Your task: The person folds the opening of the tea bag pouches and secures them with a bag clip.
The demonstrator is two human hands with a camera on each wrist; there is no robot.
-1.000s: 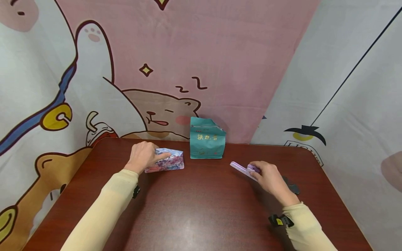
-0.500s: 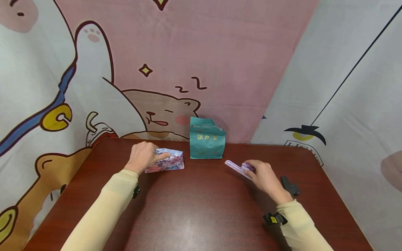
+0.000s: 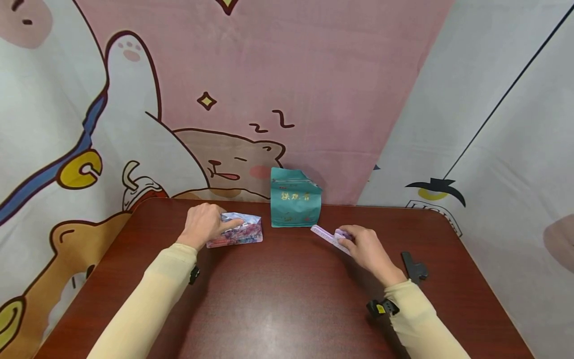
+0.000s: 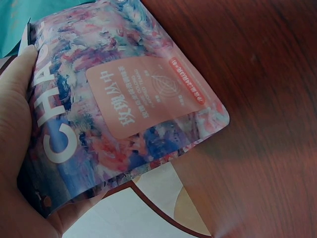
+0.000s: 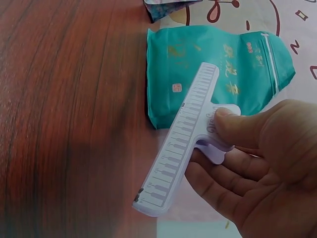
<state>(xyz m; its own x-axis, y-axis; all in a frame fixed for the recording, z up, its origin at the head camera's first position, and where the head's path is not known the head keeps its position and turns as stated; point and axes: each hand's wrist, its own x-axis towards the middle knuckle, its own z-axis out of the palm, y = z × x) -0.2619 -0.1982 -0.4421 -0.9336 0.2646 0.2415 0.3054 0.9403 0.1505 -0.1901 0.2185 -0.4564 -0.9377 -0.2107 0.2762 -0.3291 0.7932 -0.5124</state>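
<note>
My left hand [image 3: 204, 225] grips the top of a colourful painted-pattern tea pouch [image 4: 133, 94] at the left of the table; its base points toward the middle. In the left wrist view the thumb lies along the pouch's upper edge, beside the large letters. My right hand [image 3: 367, 248] pinches a pale purple bag clip [image 5: 181, 139] by its handle, thumb on one lever and fingers under the other. Piano-key markings run along the clip's long bar. A teal tea pouch [image 3: 296, 202] stands upright at the back middle, to the left of the clip, its top right corner slanted.
A dark grey clip [image 3: 415, 268] lies on the table at the right, beyond my right wrist. The brown wooden table [image 3: 278, 299] ends at a printed cartoon cloth [image 3: 332, 99] hanging behind it.
My right hand has moved left with the purple clip, closer to the teal pouch, uncovering the dark grey clip. My left hand and its pouch have stayed in place.
</note>
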